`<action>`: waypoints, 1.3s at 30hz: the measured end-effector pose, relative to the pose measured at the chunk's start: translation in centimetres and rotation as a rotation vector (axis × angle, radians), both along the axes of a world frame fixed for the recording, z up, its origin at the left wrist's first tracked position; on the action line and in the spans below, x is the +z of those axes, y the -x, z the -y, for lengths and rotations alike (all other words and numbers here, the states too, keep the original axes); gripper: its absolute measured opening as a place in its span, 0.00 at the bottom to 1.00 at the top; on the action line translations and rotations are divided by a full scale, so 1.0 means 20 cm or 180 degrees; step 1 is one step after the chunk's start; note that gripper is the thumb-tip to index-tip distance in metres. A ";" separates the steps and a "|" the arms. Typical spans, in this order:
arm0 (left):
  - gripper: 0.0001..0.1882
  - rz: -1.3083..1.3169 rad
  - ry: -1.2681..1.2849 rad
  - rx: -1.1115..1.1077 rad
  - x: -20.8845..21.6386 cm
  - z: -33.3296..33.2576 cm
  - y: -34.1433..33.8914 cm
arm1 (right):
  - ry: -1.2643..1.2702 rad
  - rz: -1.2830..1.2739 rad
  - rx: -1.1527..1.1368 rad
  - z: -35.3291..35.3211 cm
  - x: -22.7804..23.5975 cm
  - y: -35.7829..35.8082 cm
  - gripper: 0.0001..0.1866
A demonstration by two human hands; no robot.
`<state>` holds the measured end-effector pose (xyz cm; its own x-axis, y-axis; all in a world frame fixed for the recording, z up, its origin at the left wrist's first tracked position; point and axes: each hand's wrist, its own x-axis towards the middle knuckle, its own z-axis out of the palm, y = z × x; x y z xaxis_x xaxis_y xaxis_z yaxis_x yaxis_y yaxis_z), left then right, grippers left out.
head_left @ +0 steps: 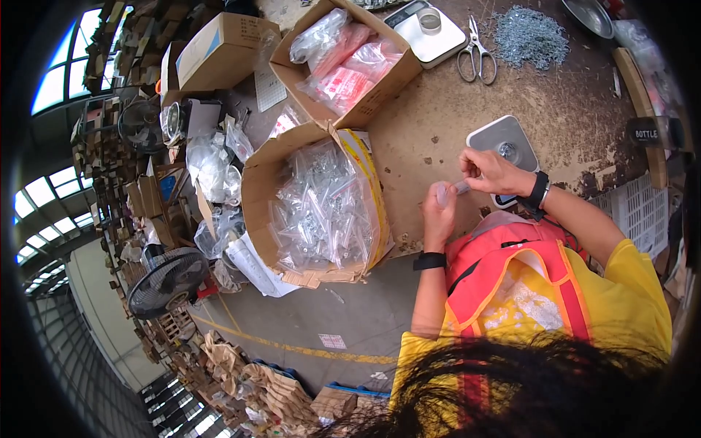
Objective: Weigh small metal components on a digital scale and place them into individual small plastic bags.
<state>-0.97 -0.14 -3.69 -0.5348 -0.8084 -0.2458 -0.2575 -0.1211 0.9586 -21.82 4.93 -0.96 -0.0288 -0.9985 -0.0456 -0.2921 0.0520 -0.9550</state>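
A small clear plastic bag [461, 187] is stretched between my two hands, just above the table's near edge. My left hand [437, 219] is closed round one end of it, with clear plastic showing at the thumb. The fingers of my right hand [491, 171] pinch its other end; what the bag contains is too small to tell. Partly behind my right hand lies a digital scale [496, 133]. On its plate is a little heap of metal hardware [507, 151]. To my left stands an open carton [255, 182] full of clear bags [321, 208] with small metal parts.
A second carton [394, 73] holds red and clear plastic bags. Scissors [476, 60], another scale [427, 36] and a pile of small metal parts [531, 36] lie on the worn table [431, 117]. A fan [168, 283] stands far left; a white crate [641, 215] is at right.
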 end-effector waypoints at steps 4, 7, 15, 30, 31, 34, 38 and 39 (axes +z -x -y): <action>0.08 0.0076 0.0045 -0.0095 0.05 0.00 0.03 | -0.0049 0.0140 -0.0020 0.00 0.01 0.00 0.13; 0.07 0.0116 0.0003 -0.0141 0.06 0.00 0.04 | -0.0132 0.0138 0.0019 0.00 0.01 -0.01 0.13; 0.06 -0.0142 -0.0050 -0.0066 0.02 -0.01 0.00 | -0.0096 0.0027 0.0002 -0.01 0.04 0.02 0.11; 0.04 0.0542 0.1055 0.0109 0.57 -0.01 0.03 | 0.0428 -0.0200 0.0083 -0.01 0.36 0.08 0.05; 0.05 0.0581 0.1167 0.0198 0.62 -0.01 0.03 | 0.0424 -0.0199 0.0083 -0.02 0.36 0.11 0.05; 0.05 0.0641 0.1536 0.0727 0.80 0.05 -0.11 | 0.0428 -0.0749 -0.0595 -0.08 0.35 0.26 0.04; 0.07 0.0608 0.1320 0.2223 1.10 0.15 -0.38 | -0.0259 -0.0660 -0.1291 -0.20 0.34 0.49 0.06; 0.13 0.0517 0.1642 0.2213 1.14 0.18 -0.42 | -0.0256 -0.0660 -0.1291 -0.23 0.32 0.52 0.06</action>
<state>7.52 -3.80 19.11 0.1296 -0.9692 0.2096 -0.4246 0.1368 0.8950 -32.14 9.44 5.43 -0.4331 -0.8983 -0.0744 -0.4173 0.2730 -0.8668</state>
